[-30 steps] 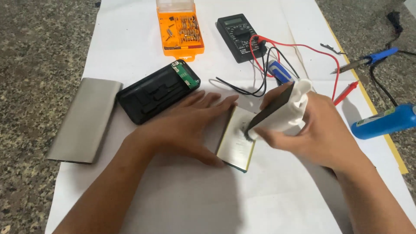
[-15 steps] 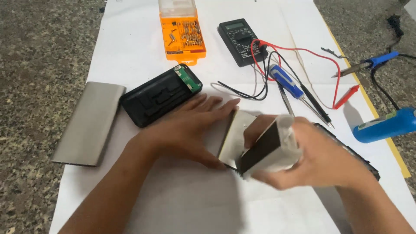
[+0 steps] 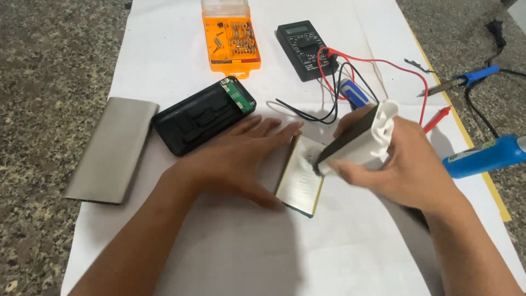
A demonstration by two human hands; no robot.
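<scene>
Left hand (image 3: 233,161) lies flat with fingers spread, pinning the flat battery pouch (image 3: 300,183) mid-frame so it can't slide on the white sheet (image 3: 164,66). Right hand (image 3: 394,164) is clamped round a white-capped dark block (image 3: 359,140), its lower corner tipped onto the pouch.

We saw a speckled stone floor (image 3: 44,66) under a white paper sheet (image 3: 164,60); on the sheet lay an orange bit box (image 3: 230,41), a black meter (image 3: 304,49), a black case (image 3: 203,118); a grey sleeve (image 3: 112,148) overlapped its edge.

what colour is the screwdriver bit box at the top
Orange with a clear lid, the bit box, seen in the head view.
</scene>
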